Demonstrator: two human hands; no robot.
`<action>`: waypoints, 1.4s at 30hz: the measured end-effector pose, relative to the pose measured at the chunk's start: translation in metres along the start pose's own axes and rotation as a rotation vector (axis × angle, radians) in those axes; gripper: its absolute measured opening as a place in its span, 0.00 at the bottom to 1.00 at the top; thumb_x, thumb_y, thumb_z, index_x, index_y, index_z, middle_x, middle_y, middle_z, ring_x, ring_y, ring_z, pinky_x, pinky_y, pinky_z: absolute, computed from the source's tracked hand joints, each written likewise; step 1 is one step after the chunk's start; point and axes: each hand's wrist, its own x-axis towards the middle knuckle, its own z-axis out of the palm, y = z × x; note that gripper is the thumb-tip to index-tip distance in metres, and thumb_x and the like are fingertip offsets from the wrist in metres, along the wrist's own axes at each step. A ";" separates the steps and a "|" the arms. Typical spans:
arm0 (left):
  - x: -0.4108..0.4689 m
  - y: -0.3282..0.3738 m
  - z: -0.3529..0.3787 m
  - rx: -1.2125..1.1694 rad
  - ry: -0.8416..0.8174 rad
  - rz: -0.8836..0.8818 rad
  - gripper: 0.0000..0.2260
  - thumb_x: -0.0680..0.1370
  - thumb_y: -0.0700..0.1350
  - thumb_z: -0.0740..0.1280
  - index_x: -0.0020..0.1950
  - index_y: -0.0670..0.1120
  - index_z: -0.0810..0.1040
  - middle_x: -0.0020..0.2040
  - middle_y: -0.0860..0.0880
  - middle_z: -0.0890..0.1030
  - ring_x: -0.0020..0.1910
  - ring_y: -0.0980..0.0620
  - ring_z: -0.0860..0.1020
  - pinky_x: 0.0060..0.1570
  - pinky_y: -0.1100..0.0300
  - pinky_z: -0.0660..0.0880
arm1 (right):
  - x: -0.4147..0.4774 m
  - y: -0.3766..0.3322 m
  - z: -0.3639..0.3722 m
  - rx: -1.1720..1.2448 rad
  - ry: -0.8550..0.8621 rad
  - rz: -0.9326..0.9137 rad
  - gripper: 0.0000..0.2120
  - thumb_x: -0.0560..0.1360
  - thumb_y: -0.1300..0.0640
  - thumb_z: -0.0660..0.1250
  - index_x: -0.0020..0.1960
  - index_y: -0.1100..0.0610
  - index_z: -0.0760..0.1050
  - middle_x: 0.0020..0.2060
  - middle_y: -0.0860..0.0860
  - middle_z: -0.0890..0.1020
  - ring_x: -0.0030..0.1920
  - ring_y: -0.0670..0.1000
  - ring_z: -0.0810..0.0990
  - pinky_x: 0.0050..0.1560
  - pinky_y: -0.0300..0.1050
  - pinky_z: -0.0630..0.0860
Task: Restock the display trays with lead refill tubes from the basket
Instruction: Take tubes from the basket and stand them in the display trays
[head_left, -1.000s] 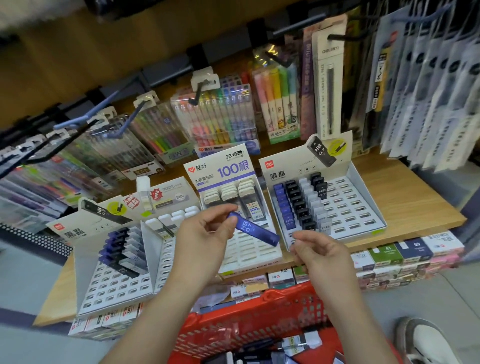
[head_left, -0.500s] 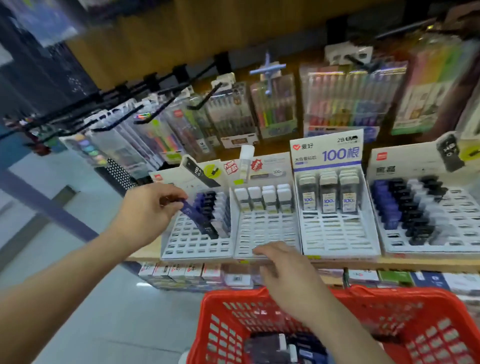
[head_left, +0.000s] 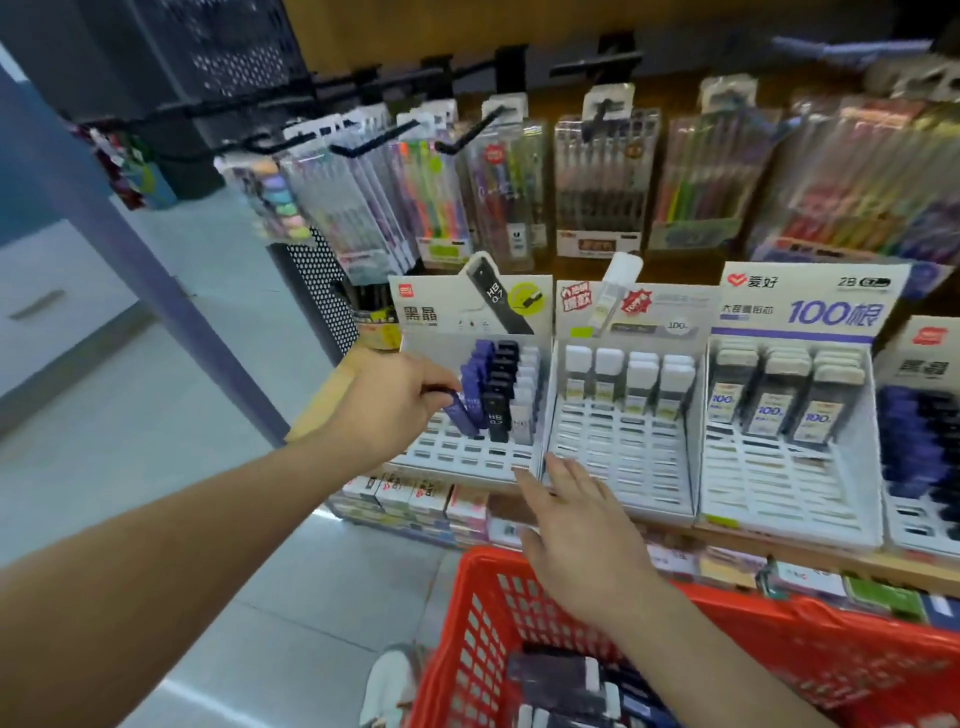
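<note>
My left hand pinches a blue lead refill tube and holds its lower end at the front of the blue row in the leftmost white display tray. That tray also holds rows of black and white tubes. My right hand is spread flat with straight fingers, its fingertips at the front edge of the leftmost tray and the second tray. Below it, the red basket holds several dark and white tubes.
Two more trays stand to the right: one labelled 100 with clear tubes, one at the edge with blue and black tubes. Pen packs hang on hooks above. Small boxes line the shelf below. Tiled floor lies left.
The view has drawn closer to the left trays. My left hand has carried the blue tube further right, into the blue row. My right hand has spread open at the tray fronts.
</note>
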 end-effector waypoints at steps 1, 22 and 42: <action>0.000 -0.001 0.002 0.001 0.000 0.012 0.06 0.74 0.41 0.72 0.49 0.48 0.85 0.44 0.48 0.85 0.47 0.47 0.80 0.52 0.54 0.74 | 0.000 0.001 0.001 -0.012 0.002 -0.003 0.28 0.83 0.47 0.53 0.80 0.49 0.47 0.80 0.55 0.46 0.80 0.55 0.43 0.77 0.52 0.43; 0.013 0.003 0.004 -0.164 -0.060 -0.104 0.07 0.74 0.40 0.72 0.51 0.44 0.85 0.49 0.49 0.85 0.47 0.54 0.81 0.55 0.64 0.74 | 0.000 0.009 -0.002 -0.013 -0.035 -0.025 0.26 0.84 0.46 0.50 0.80 0.50 0.51 0.80 0.53 0.46 0.80 0.53 0.44 0.78 0.50 0.44; 0.003 0.016 0.018 0.028 0.048 0.049 0.07 0.76 0.40 0.68 0.52 0.45 0.83 0.49 0.48 0.81 0.43 0.48 0.78 0.48 0.58 0.73 | -0.042 0.025 -0.044 0.017 0.026 -0.082 0.21 0.82 0.53 0.55 0.74 0.48 0.64 0.72 0.50 0.69 0.70 0.52 0.68 0.70 0.50 0.68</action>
